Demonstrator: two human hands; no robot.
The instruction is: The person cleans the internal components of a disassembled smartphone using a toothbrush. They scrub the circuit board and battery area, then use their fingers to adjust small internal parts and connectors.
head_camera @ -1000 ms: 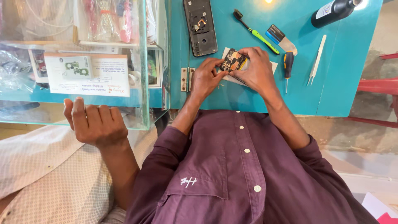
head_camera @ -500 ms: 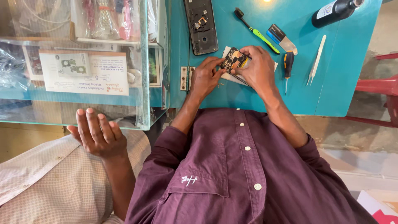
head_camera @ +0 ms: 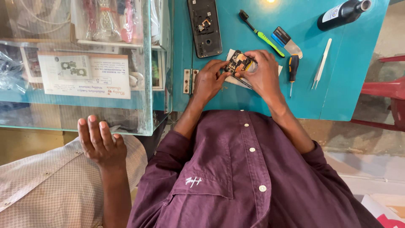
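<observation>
Both my hands work over the teal table. My left hand and my right hand together pinch a small dark phone circuit board with orange and gold parts. The board is held just above a white paper sheet. Beyond my left hand, a phone back housing lies open side up. My purple shirt sleeves fill the lower part of the view.
Right of my hands lie a green toothbrush, a blue-handled scraper, a small screwdriver, white tweezers and a dark bottle. A glass display case stands left. Another person's hand is raised at lower left. A red chair is right.
The other person's hand at lower left has dropped lower, away from the glass case, with its fingers spread. My hands keep hold of the circuit board in the same spot.
</observation>
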